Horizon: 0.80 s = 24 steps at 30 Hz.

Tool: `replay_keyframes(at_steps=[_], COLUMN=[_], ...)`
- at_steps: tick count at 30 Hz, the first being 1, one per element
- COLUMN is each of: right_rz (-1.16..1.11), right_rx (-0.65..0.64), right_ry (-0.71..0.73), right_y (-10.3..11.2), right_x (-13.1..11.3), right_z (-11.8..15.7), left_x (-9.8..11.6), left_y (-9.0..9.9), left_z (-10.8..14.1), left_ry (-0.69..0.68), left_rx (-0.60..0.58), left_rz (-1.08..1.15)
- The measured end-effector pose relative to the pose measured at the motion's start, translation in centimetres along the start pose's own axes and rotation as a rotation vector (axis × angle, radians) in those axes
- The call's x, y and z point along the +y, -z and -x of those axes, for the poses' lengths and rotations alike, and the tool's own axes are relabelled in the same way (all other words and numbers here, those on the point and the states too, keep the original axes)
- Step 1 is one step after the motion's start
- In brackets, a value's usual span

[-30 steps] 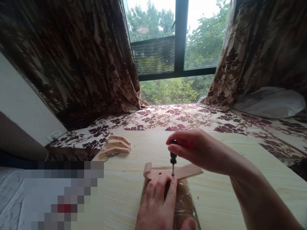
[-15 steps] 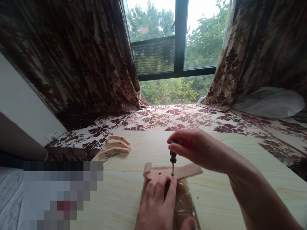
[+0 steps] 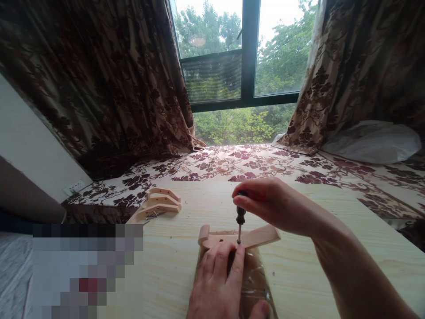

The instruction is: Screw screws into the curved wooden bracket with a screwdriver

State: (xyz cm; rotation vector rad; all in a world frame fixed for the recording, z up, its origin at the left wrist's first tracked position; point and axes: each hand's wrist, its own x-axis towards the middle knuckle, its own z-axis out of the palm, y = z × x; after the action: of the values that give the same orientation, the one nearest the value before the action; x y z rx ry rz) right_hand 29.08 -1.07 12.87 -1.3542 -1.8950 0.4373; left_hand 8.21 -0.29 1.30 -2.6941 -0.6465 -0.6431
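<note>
My right hand [image 3: 257,199] is closed around the dark handle of a screwdriver [image 3: 240,215], held upright. Its metal tip meets a pale wooden piece [image 3: 262,236] at a screw or hole; which of these I cannot tell. A second dark hole shows in the wood to the left. My left hand [image 3: 217,277] lies with stretched fingers over a brown object in clear plastic [image 3: 254,274], fingertips pressing the wood's near edge beside the screwdriver tip, thumb apart. The palm hides much of the brown object.
Angled wooden pieces with holes [image 3: 162,201] lie on the light wooden board [image 3: 315,266] at the left, with several screws [image 3: 154,215] beside them. Beyond is a flower-patterned cloth [image 3: 245,161] below a window. A translucent plastic bag [image 3: 375,141] sits at the right.
My right hand has turned slightly on the screwdriver, and the handle has shifted a little to the right. The left hand and wooden piece have stayed put.
</note>
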Motion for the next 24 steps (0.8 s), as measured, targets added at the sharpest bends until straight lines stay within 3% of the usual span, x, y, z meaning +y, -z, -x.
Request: replay_keyframes(at_steps=[7,15,24], right_rz=[-0.064,0.051,0.011], right_rx=[-0.109,0.04,-0.051], right_ry=[-0.01,-0.02,0.013], right_y=[0.0,-0.3,0.1], right_x=[-1.3,0.2,-1.4], right_z=[0.3,-0.4,0.3], left_x=[0.4,0.0,-0.3], left_y=[0.3,-0.1,-0.4], left_z=[-0.5,0.2,0.2], left_ry=[-0.011,0.02,0.015], left_rx=[0.04,-0.025,-0.009], left_rz=[-0.016,0.05,0.041])
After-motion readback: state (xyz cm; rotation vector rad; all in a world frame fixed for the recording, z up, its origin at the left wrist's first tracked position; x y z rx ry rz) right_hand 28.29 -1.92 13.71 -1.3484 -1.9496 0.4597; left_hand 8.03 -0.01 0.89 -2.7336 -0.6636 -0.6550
